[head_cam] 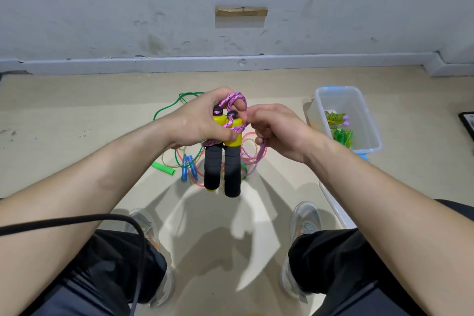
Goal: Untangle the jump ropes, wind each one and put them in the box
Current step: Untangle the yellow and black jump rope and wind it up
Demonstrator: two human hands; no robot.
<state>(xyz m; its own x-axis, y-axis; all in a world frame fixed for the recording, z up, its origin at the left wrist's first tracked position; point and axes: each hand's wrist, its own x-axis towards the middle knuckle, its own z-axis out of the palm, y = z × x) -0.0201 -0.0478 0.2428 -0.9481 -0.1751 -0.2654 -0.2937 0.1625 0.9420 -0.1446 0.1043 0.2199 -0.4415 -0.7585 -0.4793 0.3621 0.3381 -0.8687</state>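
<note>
Gripping the pair of yellow-and-black handles (221, 169) side by side, the left hand (200, 120) curls its fingers round their yellow tops, so that the black foam grips hang straight down below the palm. The purple jump rope (237, 99) loops up over this hand's forefinger, crosses the yellow parts in a few turns and runs off to the right. There the right hand (278, 131), just beside the handles, pinches a strand of it between thumb and forefinger, and a loop of the same rope hangs beneath its curled fingers. Both hands are raised above the floor (77, 115). On the floor under them lies a tangle: a green rope (169, 108) with a green handle (163, 168), two blue handles (189, 167) close together, and a thin pink rope (250, 138) in coils. The clear plastic box (369, 133) stands on the floor to the right of the right hand, apart from the tangle. Inside it lies a wound green rope (338, 128) with lilac ends. A black cable (77, 220) crosses the left forearm.
</note>
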